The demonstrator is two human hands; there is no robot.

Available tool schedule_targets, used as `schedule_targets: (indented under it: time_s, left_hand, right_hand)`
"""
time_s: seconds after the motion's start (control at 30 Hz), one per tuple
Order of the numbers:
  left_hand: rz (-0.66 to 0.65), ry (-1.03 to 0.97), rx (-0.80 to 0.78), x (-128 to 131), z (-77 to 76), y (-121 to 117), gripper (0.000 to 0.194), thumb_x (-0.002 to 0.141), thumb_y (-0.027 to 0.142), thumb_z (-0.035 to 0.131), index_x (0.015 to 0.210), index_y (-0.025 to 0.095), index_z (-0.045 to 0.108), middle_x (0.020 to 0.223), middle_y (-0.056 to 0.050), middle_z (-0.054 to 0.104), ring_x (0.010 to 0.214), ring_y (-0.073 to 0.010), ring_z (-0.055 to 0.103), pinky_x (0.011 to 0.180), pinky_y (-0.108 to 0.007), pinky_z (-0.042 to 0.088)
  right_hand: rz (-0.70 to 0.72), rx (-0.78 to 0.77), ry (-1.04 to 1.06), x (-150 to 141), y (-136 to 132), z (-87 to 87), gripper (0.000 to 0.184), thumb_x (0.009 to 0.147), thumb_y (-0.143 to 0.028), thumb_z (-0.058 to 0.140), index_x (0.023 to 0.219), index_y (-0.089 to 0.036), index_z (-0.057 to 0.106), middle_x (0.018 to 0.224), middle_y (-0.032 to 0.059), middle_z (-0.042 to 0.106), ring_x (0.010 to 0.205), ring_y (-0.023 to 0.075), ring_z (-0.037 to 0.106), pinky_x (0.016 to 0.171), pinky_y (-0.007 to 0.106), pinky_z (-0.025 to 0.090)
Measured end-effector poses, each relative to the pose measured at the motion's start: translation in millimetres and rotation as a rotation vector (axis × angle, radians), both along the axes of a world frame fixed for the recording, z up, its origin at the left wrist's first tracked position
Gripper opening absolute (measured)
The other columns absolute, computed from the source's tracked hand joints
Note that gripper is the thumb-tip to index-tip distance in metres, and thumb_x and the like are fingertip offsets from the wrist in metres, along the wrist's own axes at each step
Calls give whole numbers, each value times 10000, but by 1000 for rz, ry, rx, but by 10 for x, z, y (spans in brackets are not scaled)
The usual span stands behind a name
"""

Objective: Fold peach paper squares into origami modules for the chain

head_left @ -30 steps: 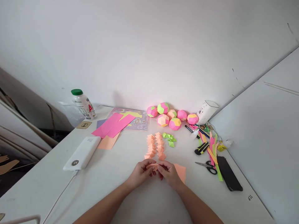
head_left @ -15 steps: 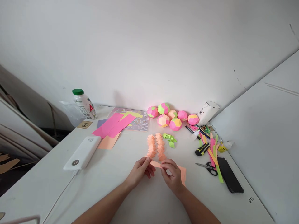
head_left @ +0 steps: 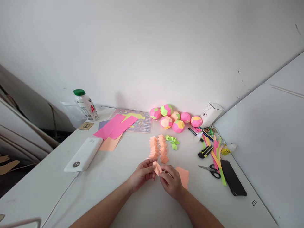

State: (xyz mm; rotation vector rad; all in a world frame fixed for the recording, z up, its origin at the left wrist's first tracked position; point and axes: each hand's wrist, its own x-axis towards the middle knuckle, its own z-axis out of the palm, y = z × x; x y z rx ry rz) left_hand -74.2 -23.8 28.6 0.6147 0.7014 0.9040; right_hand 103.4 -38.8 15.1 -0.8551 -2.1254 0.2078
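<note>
Between my two hands is a small folded piece of peach paper (head_left: 157, 168). My left hand (head_left: 142, 173) pinches it from the left, and my right hand (head_left: 173, 182) grips its right side with fingers and thumb. Just beyond my hands stand two rows of folded peach paper units, a left row (head_left: 154, 146) and a right row (head_left: 162, 147). Several folded green paper units (head_left: 173, 141) lie to the right of those rows. A flat peach paper sheet (head_left: 182, 176) rests beside my right hand, partly covered by it.
Several colourful paper balls (head_left: 178, 126) sit along the wall. To the right are scissors (head_left: 211, 170), a box cutter (head_left: 205, 152), paper strips (head_left: 216, 153) and a black phone-like object (head_left: 233, 179). On the left are a power bank (head_left: 84, 155), pink paper (head_left: 116, 126) and a bottle (head_left: 85, 106).
The peach paper was a flat strip stretched between my hands; now it is folded into a compact shape. My right hand has come slightly closer to my left, uncovering more of the peach sheet.
</note>
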Motion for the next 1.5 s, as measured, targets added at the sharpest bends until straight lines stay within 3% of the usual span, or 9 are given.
schedule_targets:
  time_s: [0.2,0.53,0.73,0.93,1.23,1.4,1.5]
  left_hand:
    - [-31,34,96,17,-3,5,237,710,359,720,746,139,643,633,-3,597,534,-92,516,576,-237,430]
    - [-33,47,143,-29,31,38,275,681,379,741,765,142,631,619,17,565,500,-80,493,539,-231,409]
    - [-51,83,204,-28,58,47,279,694,400,720,762,149,621,651,6,577,511,-85,483,554,-243,406]
    - [-34,129,212,-17,40,40,299,678,424,722,751,156,610,638,18,551,501,-88,475,552,-250,416]
    - [-10,195,311,4,39,25,281,722,414,685,780,145,622,664,-15,612,506,-94,469,553,-251,406]
    - [15,214,312,14,32,14,249,732,395,681,785,159,621,623,15,587,500,-98,492,553,-253,408]
    - [-28,189,344,22,46,0,241,766,400,649,785,162,614,651,-4,616,558,-129,556,564,-258,414]
  right_hand:
    - [31,-79,89,-17,-10,20,242,817,-74,469,955,-225,597,990,108,591,855,202,595,707,330,530]
    - [45,-174,205,0,35,15,211,827,-159,561,1027,-223,579,996,104,590,741,184,607,649,320,544]
    - [12,-288,224,-40,6,64,134,838,-169,516,942,-206,592,951,95,607,656,158,590,629,314,532]
    - [-45,-327,260,-65,4,115,127,860,-175,469,802,-200,580,828,75,608,697,169,587,613,294,518]
    - [-40,-387,367,-66,-19,103,123,857,-193,477,764,-198,557,839,71,575,637,151,587,545,276,521]
    - [66,-578,471,-82,-12,107,88,829,-265,544,815,-194,595,968,95,546,737,176,590,570,297,542]
    - [89,-729,528,-94,-4,99,113,838,-276,542,791,-195,605,863,50,555,640,144,588,572,292,533]
